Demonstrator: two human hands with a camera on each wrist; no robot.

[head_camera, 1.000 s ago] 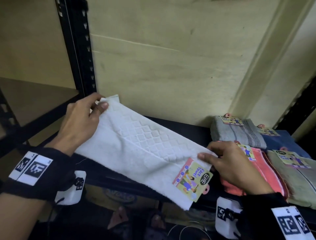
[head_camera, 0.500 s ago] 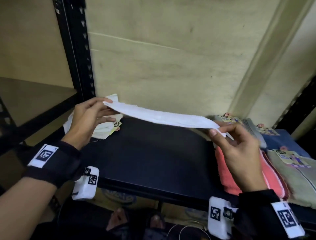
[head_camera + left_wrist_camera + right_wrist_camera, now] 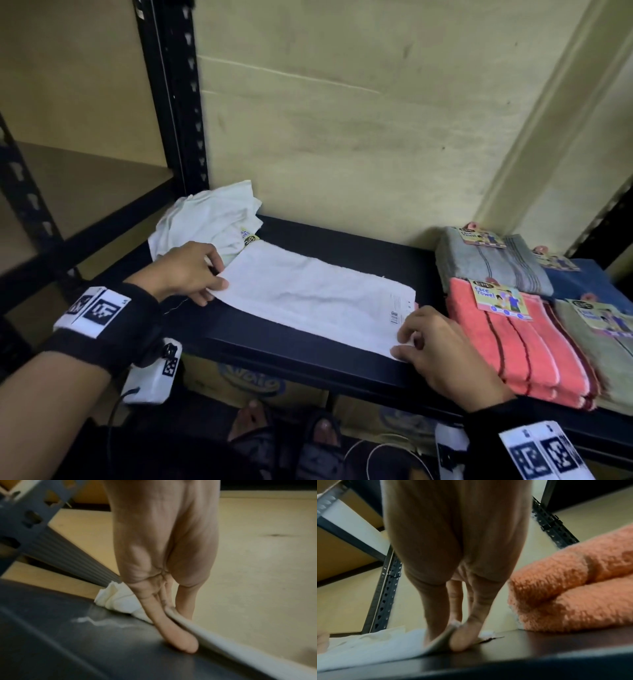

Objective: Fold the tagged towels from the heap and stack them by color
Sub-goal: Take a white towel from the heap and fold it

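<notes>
On the black metal shelf [image 3: 342, 246], a white terry towel [image 3: 308, 298] lies flat between both hands. The left hand [image 3: 185, 270] pinches its left corner, the right hand [image 3: 442, 353] pinches its near right corner. A crumpled white towel heap [image 3: 209, 219] sits behind; a folded coral towel stack [image 3: 513, 346] lies just right.

2 hands: left hand [image 3: 186, 270], right hand [image 3: 442, 353]. 2 white towels: flat white towel [image 3: 308, 298], crumpled white towel [image 3: 209, 219]. 4 folded stacks: grey stack [image 3: 479, 263], blue stack [image 3: 575, 281], coral stack [image 3: 513, 349], olive stack [image 3: 603, 353]. 1 shelf [image 3: 342, 246].
</notes>
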